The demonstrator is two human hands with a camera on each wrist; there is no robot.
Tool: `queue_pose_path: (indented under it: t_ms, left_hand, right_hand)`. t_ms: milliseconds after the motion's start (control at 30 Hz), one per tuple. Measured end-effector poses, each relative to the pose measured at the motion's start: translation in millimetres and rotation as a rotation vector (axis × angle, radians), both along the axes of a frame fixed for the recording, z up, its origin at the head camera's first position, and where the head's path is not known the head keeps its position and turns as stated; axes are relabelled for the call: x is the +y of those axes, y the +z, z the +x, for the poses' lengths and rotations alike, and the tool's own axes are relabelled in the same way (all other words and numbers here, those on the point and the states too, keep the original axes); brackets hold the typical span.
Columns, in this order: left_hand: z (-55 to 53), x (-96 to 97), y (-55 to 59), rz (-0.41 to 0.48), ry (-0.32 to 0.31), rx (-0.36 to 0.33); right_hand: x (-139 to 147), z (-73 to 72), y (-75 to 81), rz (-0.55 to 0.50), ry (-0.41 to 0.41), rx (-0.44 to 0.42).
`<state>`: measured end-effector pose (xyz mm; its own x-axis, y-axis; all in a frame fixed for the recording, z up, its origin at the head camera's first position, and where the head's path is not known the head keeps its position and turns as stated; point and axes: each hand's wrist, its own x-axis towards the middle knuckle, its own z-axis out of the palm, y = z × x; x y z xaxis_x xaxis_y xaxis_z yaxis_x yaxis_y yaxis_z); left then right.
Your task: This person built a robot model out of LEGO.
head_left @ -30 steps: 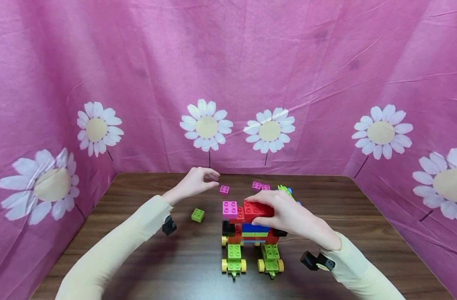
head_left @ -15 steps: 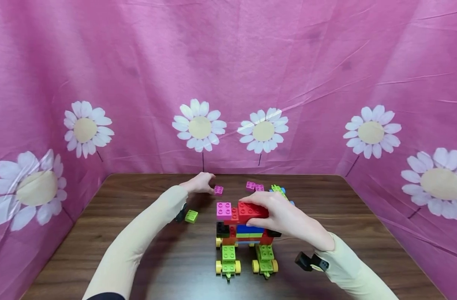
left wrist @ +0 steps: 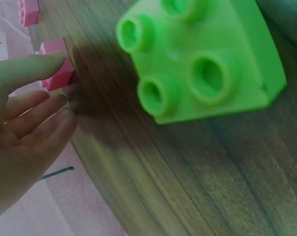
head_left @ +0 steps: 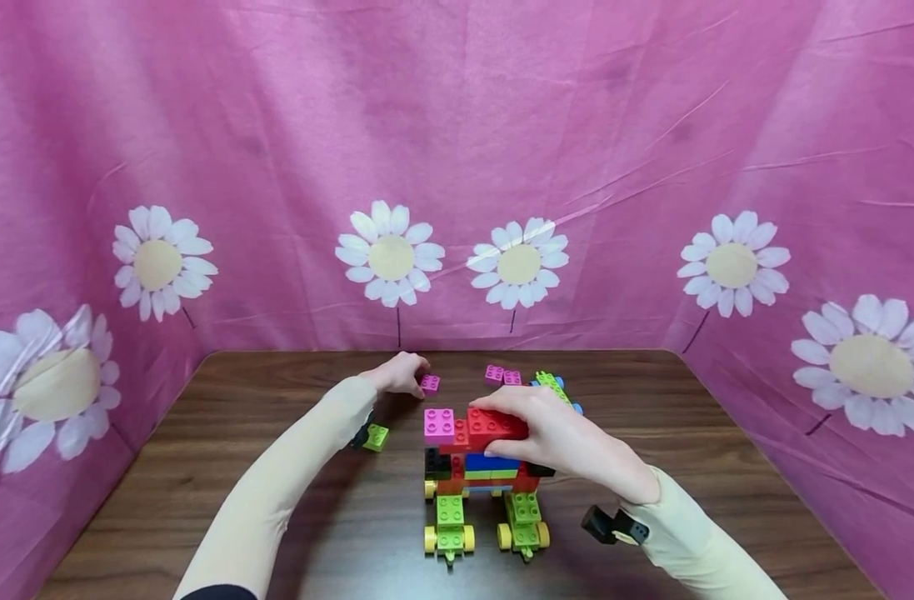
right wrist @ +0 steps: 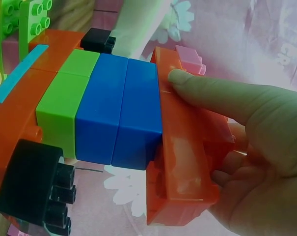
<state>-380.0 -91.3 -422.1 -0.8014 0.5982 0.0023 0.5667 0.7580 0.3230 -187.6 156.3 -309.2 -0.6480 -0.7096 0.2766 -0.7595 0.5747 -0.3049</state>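
Note:
At the back of the table my left hand (head_left: pixel 402 372) is around a small pink brick (head_left: pixel 430 383). In the left wrist view its thumb (left wrist: pixel 38 69) overlaps the brick's side, with the other fingers just beside it, lightly bent. The brick sits on the tabletop. My right hand (head_left: pixel 554 425) grips the red brick (head_left: pixel 486 423) on top of a built toy-brick figure, thumb on the near side, fingers behind. That figure has blue bricks (right wrist: pixel 101 110) in its body, black side bricks (right wrist: pixel 33 182), a bright pink brick (head_left: pixel 439 425) on top and green wheeled bases (head_left: pixel 450 525) with yellow wheels.
A green brick (head_left: pixel 377 437) lies beside my left wrist camera. Two pink bricks (head_left: pixel 503 375) are at the back, near a green piece with blue wheels (head_left: pixel 551 383). Behind the wooden table (head_left: pixel 651 500) hangs a pink cloth (head_left: pixel 457 125) with daisies.
My left hand has reached out and down to the far pink brick. My right hand keeps its grip on the figure. The whole view has shifted slightly.

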Motion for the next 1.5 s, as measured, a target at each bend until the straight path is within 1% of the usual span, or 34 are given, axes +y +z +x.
queue_pose_path:
  t_ms: [100,267,333,533,600,833,967,1067,1133,1167,1300,1400,1500]
  left_hand:
    - [1.4,-1.9,-1.0,-0.006,0.007,-0.013]
    - [3.5,-0.2,-1.1,-0.026,-0.006,0.012]
    - [4.4,1.3,-0.7,-0.032,-0.005,0.01]
    - [7.2,3.9,0.7,-0.038,0.024,-0.006]
    - [7.7,3.9,0.7,-0.032,0.028,-0.005]
    - [7.2,3.4,-0.5,0.0,0.014,0.033]
    - [7.2,2.6,1.7,0.022,0.03,0.029]
    - [7.6,1.6,7.6,0.053,0.031,0.027]
    - [7.5,0.0,13.3,0.081,0.014,0.024]
    - [8.2,-0.9,16.6,0.094,0.0,0.033]
    - [16.5,-6.2,34.8,0.157,-0.044,0.031]
    - [24.3,-9.8,46.9,0.191,-0.064,0.053]
    - [30.8,-12.7,55.4,0.21,-0.076,0.08]
  right_hand:
    - [-1,0.8,-0.3,0.005,-0.007,-0.01]
    - [-1,1.7,0.2,0.004,-0.014,-0.019]
    - [-1,2.1,0.5,0.001,-0.011,-0.012]
    - [-2,2.3,0.2,0.0,-0.006,0.003]
    - [-2,2.2,0.0,0.001,-0.005,0.0]
    - [-3,3.1,0.3,0.005,-0.013,-0.025]
    - [-3,2.7,-0.1,-0.003,-0.008,-0.025]
    - [-3,2.0,0.2,-0.011,-0.002,-0.027]
    - [-3,1.6,0.7,-0.014,0.0,-0.032]
    - [-3,1.2,0.9,-0.013,0.001,-0.032]
    - [-2,0.5,2.0,-0.007,-0.003,-0.031]
    - [-2,0.1,2.2,-0.002,-0.006,-0.031]
    - [0,-0.4,1.6,-0.002,-0.01,-0.035]
